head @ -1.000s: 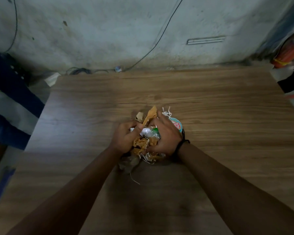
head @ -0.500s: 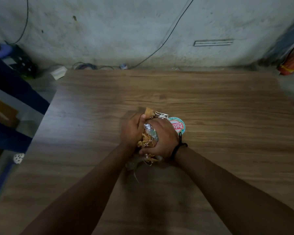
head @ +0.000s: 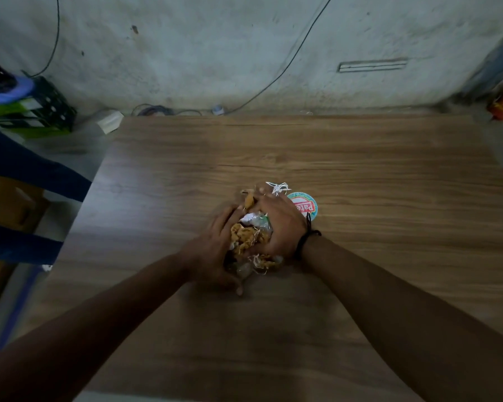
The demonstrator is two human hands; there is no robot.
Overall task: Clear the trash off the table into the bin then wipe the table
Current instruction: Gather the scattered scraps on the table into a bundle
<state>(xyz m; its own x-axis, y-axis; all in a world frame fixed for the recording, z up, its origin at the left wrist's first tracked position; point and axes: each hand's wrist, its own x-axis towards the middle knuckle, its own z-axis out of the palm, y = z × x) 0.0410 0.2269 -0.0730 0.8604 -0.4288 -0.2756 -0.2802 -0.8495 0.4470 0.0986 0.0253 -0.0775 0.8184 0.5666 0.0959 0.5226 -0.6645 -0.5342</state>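
Brown wood-grain worktop (head: 360, 158) carries a crumpled tan-and-white trash heap (head: 246, 237); left hand (head: 212, 250) and right hand (head: 282, 224) curl round it, probably to lift everything together.

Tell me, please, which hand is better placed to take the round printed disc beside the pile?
Probably the right. The right hand cups the trash pile directly beside the round printed disc, while the left hand holds the pile's opposite side, away from it.
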